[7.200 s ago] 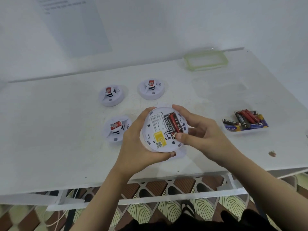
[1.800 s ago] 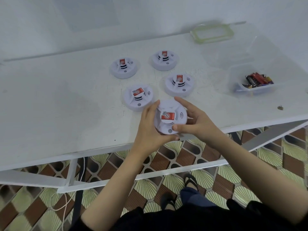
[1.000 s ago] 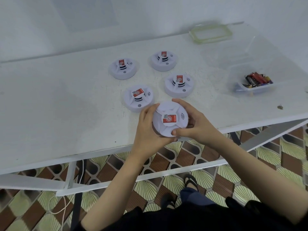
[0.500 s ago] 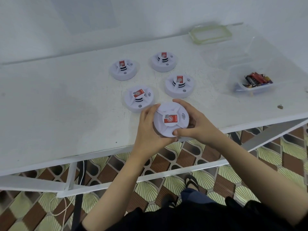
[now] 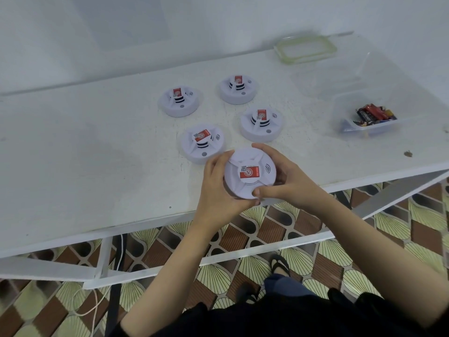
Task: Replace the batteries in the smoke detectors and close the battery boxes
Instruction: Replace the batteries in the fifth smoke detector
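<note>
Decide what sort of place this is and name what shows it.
Likely a makeshift work corner: a scuffed white table against a bare white wall, patterned brown floor tiles, and round white plastic smoke detectors near a clear plastic tub of batteries.

The round white plastic smoke detector (image 5: 252,183) at centre frame looks smooth and matt, and its red label (image 5: 251,171) is slightly glossy. The white painted table top (image 5: 97,154) is matt, scuffed and speckled. At right, the clear plastic tub (image 5: 359,130) holds shiny-wrapped cylindrical batteries (image 5: 371,114).
</note>
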The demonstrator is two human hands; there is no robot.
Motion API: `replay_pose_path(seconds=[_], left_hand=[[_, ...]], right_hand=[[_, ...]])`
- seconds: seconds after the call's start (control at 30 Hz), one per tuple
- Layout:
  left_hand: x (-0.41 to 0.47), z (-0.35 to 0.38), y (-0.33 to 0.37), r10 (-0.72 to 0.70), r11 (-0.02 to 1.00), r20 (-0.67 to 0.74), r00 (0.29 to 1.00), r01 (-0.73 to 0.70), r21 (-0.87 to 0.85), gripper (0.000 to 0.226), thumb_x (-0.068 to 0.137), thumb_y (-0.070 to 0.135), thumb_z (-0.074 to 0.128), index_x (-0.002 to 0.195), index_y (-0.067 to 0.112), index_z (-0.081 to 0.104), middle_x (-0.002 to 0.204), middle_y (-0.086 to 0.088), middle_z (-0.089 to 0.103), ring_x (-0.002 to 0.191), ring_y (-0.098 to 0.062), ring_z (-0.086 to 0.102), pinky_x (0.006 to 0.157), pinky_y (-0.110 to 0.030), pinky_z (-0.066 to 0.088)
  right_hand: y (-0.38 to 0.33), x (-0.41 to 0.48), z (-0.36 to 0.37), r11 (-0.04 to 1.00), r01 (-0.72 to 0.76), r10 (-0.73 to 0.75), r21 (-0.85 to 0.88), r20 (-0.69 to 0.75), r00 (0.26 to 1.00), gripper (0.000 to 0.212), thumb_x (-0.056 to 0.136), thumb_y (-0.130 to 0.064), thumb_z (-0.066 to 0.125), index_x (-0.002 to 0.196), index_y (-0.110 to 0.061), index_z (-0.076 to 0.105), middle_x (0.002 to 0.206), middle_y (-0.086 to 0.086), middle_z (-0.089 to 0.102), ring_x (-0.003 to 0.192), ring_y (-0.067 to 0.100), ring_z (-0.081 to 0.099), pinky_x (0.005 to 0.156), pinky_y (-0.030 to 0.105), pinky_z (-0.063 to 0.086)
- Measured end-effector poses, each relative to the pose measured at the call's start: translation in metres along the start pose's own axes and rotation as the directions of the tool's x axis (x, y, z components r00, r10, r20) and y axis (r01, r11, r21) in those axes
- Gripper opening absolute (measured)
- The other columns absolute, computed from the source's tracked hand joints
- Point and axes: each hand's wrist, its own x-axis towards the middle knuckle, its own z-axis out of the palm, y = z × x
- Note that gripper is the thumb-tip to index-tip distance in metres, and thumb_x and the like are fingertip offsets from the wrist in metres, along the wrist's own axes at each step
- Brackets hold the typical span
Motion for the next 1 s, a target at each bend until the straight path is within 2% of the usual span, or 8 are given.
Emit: replay_pose_path(seconds=[0.07, 0.17, 0.33, 0.57, 0.73, 1.0], left_hand=[[0.0, 0.0, -0.001, 0.001, 1.0, -0.001, 1.0, -0.001, 0.002, 0.097, 0.052, 0.019, 0.095, 0.134, 0.01, 0.045, 0.123, 0.003, 0.042, 0.116, 0.017, 0.036, 0.093, 0.001, 0.034], [0.0, 0.0, -0.002, -0.002, 1.0, 0.004, 1.0, 0.002, 0.0, 0.098, 0.051, 0.018, 0.095, 0.134, 0.011, 0.044, 0.125, 0.0, 0.043, 0.116, 0.019, 0.036, 0.093, 0.001, 0.033], [0.0, 0.0, -0.003, 0.007, 1.0, 0.013, 1.0, -0.007, 0.007, 0.1, 0.05, 0.02, 0.096, 0.135, 0.01, 0.044, 0.126, 0.001, 0.042, 0.117, 0.019, 0.034, 0.094, 0.001, 0.032], [0.0, 0.001, -0.004, 0.018, 1.0, 0.004, 1.0, -0.018, 0.012, 0.1, 0.05, 0.019, 0.096, 0.135, 0.01, 0.044, 0.124, 0.002, 0.041, 0.116, 0.023, 0.032, 0.092, 0.003, 0.031], [0.0, 0.0, -0.002, 0.017, 1.0, 0.005, 1.0, -0.017, 0.006, 0.099, 0.05, 0.02, 0.096, 0.134, 0.012, 0.044, 0.124, 0.004, 0.041, 0.115, 0.022, 0.033, 0.093, 0.001, 0.033], [0.0, 0.0, -0.001, 0.005, 1.0, 0.012, 1.0, -0.005, -0.009, 0.098, 0.05, 0.018, 0.095, 0.133, 0.011, 0.045, 0.123, 0.004, 0.041, 0.113, 0.023, 0.034, 0.092, 0.002, 0.032]], right_hand=[[0.0, 0.0, -0.002, 1.0, -0.01, 0.01, 0.009, 0.017, 1.0, 0.082, 0.074, -0.002, 0.076, 0.141, -0.026, 0.036, 0.129, 0.0, 0.056, 0.117, 0.014, 0.056, 0.094, 0.033, 0.051], [-0.002, -0.002, -0.005, 0.998, -0.036, 0.034, 0.046, 0.039, 0.999, 0.078, 0.078, -0.006, 0.072, 0.143, -0.025, 0.034, 0.131, -0.001, 0.057, 0.118, 0.013, 0.056, 0.096, 0.032, 0.049], [-0.008, -0.005, -0.006, 0.992, -0.066, 0.063, 0.112, 0.031, 0.998, 0.058, 0.091, -0.013, 0.055, 0.143, -0.027, 0.034, 0.128, 0.0, 0.06, 0.112, 0.012, 0.06, 0.087, 0.028, 0.053], [-0.009, -0.005, -0.006, 0.989, -0.083, 0.079, 0.123, 0.032, 0.996, 0.057, 0.092, -0.011, 0.055, 0.143, -0.026, 0.035, 0.127, 0.004, 0.06, 0.11, 0.017, 0.062, 0.085, 0.031, 0.055], [-0.011, -0.005, -0.006, 0.99, -0.076, 0.073, 0.116, 0.033, 0.997, 0.057, 0.092, -0.01, 0.054, 0.143, -0.025, 0.035, 0.127, 0.004, 0.06, 0.11, 0.015, 0.062, 0.082, 0.027, 0.055], [-0.012, -0.005, -0.006, 0.994, -0.063, 0.058, 0.094, 0.055, 0.997, 0.057, 0.092, -0.012, 0.055, 0.144, -0.025, 0.034, 0.129, 0.003, 0.058, 0.115, 0.016, 0.059, 0.09, 0.034, 0.054]])
